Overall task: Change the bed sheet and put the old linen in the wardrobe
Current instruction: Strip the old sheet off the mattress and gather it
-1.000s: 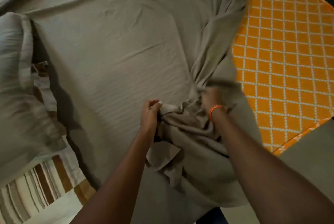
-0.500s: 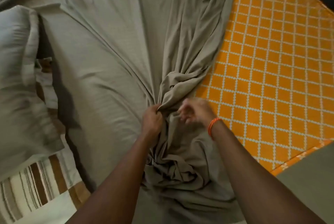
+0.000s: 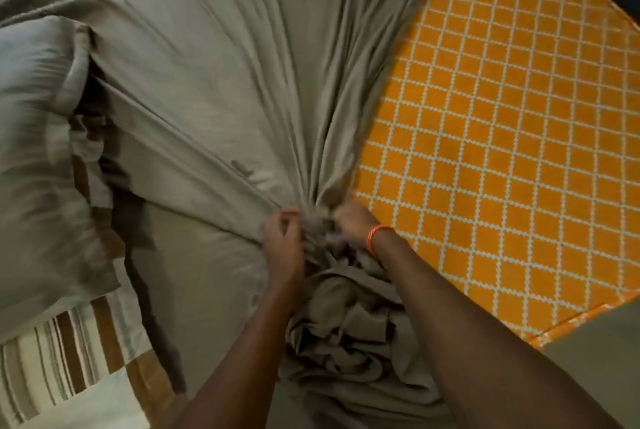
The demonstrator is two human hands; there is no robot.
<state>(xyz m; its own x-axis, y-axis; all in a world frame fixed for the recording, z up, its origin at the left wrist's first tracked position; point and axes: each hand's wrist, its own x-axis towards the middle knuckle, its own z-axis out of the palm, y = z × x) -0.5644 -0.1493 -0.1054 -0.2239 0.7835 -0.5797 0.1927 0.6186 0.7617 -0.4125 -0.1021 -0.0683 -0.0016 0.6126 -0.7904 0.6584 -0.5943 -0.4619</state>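
Pillow (image 3: 38,158) left of sheet (image 3: 242,65)

You see the grey sheet (image 3: 242,89) at twelve o'clock — soft matt cloth, creased; at two o'clock the orange lattice cover (image 3: 502,151) — flat woven-looking fabric; at nine, a faintly sheeny pillow (image 3: 31,151).

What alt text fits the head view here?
Both hands, left hand and right hand, grip a bunched grey bed sheet, its folds fanning away from them across the bed. An orange lattice-patterned mattress lies uncovered at right; a pillow sits left.
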